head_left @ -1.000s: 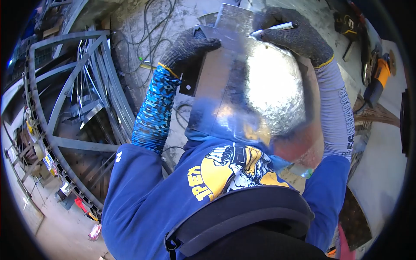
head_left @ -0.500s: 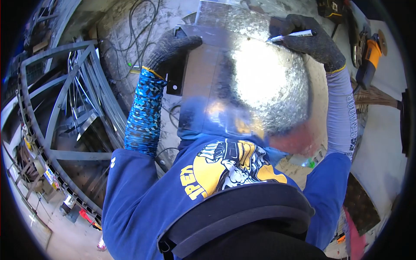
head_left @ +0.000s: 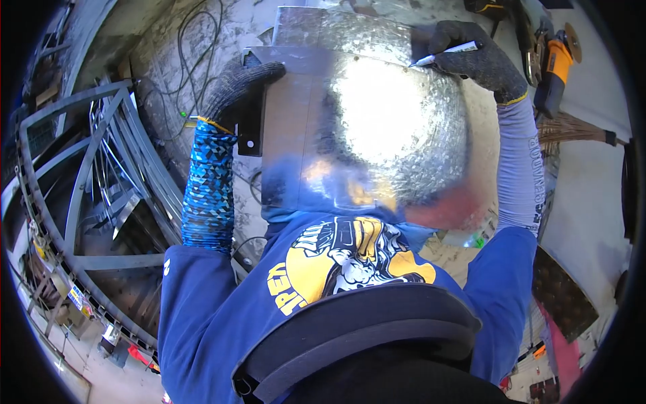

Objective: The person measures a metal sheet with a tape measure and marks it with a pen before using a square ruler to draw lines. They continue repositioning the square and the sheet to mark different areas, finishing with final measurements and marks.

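Note:
A shiny metal sheet (head_left: 431, 148) lies in front of my body and reflects a bright light. Along its upper part runs a flat metal strip (head_left: 306, 62), like a straightedge or square. My left hand (head_left: 239, 91), in a dark knit glove, grips the left end of this strip, with the thumb on top and the other fingers hidden. A black plate with a small hole (head_left: 250, 128) shows below that hand. My right hand (head_left: 474, 60), also gloved, holds a white marker (head_left: 451, 52), its tip at the sheet's surface near the upper right.
Curved metal frames (head_left: 81, 168) and loose strips stand at the left. A cable (head_left: 182, 54) lies on the floor at the upper left. On the right are an orange angle grinder (head_left: 557, 64), a broom (head_left: 572, 129) and a dark perforated plate (head_left: 562, 296).
The whole view has shifted, so sheet, hands and tools appear further left. My left hand still grips the strip, and the marker remains in my right hand near the sheet.

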Demonstrator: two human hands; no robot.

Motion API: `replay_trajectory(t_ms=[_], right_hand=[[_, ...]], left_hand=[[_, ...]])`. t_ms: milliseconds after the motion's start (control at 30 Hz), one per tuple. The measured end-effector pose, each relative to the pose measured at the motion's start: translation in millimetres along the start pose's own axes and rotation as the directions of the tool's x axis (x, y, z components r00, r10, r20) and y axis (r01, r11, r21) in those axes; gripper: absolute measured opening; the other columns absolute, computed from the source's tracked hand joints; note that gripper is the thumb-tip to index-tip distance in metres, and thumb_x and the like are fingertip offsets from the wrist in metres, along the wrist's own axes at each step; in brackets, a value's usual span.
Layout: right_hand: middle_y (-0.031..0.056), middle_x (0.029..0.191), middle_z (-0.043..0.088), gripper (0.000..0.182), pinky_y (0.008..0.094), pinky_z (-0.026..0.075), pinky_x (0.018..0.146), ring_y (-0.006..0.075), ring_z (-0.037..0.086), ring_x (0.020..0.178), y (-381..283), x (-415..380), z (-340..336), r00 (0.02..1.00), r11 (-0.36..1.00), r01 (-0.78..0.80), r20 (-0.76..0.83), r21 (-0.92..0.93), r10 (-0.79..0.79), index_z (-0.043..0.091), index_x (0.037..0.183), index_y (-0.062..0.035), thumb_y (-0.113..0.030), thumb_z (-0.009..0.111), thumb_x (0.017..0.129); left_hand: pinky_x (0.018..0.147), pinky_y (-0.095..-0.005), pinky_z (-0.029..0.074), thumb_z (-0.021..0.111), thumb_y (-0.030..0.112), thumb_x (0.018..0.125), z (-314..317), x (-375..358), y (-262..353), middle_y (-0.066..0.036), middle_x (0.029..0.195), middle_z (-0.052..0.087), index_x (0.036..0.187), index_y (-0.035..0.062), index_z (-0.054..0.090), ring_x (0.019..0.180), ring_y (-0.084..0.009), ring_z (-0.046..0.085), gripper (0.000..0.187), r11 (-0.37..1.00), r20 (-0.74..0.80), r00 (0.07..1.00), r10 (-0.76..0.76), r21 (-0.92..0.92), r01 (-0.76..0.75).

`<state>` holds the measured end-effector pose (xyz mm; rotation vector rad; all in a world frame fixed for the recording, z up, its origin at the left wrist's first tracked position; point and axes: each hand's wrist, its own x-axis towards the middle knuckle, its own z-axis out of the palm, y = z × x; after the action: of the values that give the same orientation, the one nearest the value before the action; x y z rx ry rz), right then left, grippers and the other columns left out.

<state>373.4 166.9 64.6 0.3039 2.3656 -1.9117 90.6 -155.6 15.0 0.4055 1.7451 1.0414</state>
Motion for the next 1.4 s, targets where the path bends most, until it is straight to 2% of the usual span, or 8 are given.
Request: replay_trajectory(t_ms=[600,867,967,1067,1167,1267,1333,1400], right_hand=[[-0.001,0.073,0.064,0.028,0.0209,0.045,0.051,0.0047,0.057,0.06,17.4,-27.5,-11.1,0.998,0.998,0.044,-0.044,0.044,-0.042,0.071,0.093,-0.0072,-0.032,0.082,0.088],[-0.0014,0.07,0.061,0.033,0.0209,0.041,0.047,0.0047,0.054,0.056,19.7,-26.7,-16.5,0.998,0.998,0.067,-0.008,-0.006,-0.067,0.07,0.09,-0.0073,-0.039,0.08,0.089],[-0.0007,0.077,0.065,0.03,0.0234,0.045,0.057,0.0064,0.058,0.065,10.2,-26.9,-18.2,0.997,0.997,-0.066,0.024,-0.027,0.067,0.07,0.093,-0.006,-0.034,0.081,0.086],[-0.0008,0.07,0.06,0.038,0.023,0.046,0.054,0.0047,0.056,0.062,7.7,-19.3,-9.7,0.999,0.995,0.038,-0.018,-0.09,-0.04,0.068,0.087,-0.0055,-0.04,0.082,0.087],[-0.0018,0.069,0.059,0.033,0.0238,0.047,0.06,0.005,0.056,0.066,4.9,-11.4,-1.6,0.992,0.993,-0.001,-0.126,-0.115,-0.014,0.066,0.083,-0.006,-0.034,0.083,0.085],[-0.0014,0.079,0.066,0.023,0.0213,0.049,0.062,0.0044,0.059,0.07,-7.9,5.0,3.2,1.0,0.997,-0.015,-0.001,-0.075,0.015,0.07,0.092,-0.0047,-0.025,0.081,0.087],[-0.0031,0.068,0.056,0.021,0.0252,0.047,0.061,0.0065,0.056,0.068,-10.2,17.9,7.7,0.999,0.956,0.015,-0.027,-0.292,-0.024,0.063,0.078,-0.0087,-0.021,0.079,0.082],[-0.003,0.068,0.056,0.02,0.026,0.047,0.061,0.0064,0.055,0.068,-13.8,31.4,12.6,0.999,0.959,0.03,-0.009,-0.282,-0.034,0.063,0.078,-0.0089,-0.02,0.079,0.081]], left_hand=[[0.088,-0.0338,0.052,0.078,0.019,0.088,1.1,0.5,-4.1,-0.008,0.104,0.074,0.115,-0.0005,0.073,0.093,-0.018,0.067,0.034,0.994,0.006,0.995,0.095,-0.06,-0.094],[0.086,-0.034,0.052,0.077,0.019,0.087,-0.5,2.5,-7.4,-0.007,0.102,0.073,0.114,0.0,0.073,0.092,-0.0178,0.066,0.033,0.995,0.026,0.998,0.059,-0.087,-0.057],[0.085,-0.0336,0.052,0.077,0.019,0.088,-2.2,2.8,-8.2,-0.006,0.101,0.073,0.113,0.0001,0.073,0.091,-0.0173,0.066,0.032,0.997,0.035,0.999,0.036,-0.076,-0.033],[0.085,-0.0332,0.052,0.077,0.02,0.088,-0.1,-0.3,-5.0,-0.006,0.1,0.074,0.113,-0.0002,0.073,0.09,-0.0168,0.066,0.032,0.994,0.012,1.0,-0.025,-0.102,0.026],[0.084,-0.0333,0.052,0.078,0.02,0.087,0.3,2.7,-9.0,-0.006,0.1,0.074,0.112,-0.0004,0.073,0.089,-0.0167,0.066,0.033,0.992,0.013,1.0,0.025,-0.125,-0.023],[0.083,-0.0331,0.053,0.078,0.02,0.087,0.8,-1.2,-3.1,-0.006,0.099,0.074,0.112,-0.0002,0.074,0.088,-0.0169,0.067,0.033,0.999,-0.023,0.999,0.029,-0.035,-0.03],[0.083,-0.033,0.053,0.079,0.02,0.086,1.3,-2.0,-2.5,-0.006,0.098,0.074,0.111,0.0004,0.074,0.087,-0.0168,0.067,0.032,0.998,-0.011,1.0,0.018,-0.058,-0.019],[0.083,-0.0329,0.053,0.08,0.02,0.086,-0.1,-0.8,-2.9,-0.006,0.097,0.074,0.11,0.0011,0.074,0.087,-0.0167,0.067,0.031,0.997,-0.011,1.0,0.008,-0.078,-0.009]])
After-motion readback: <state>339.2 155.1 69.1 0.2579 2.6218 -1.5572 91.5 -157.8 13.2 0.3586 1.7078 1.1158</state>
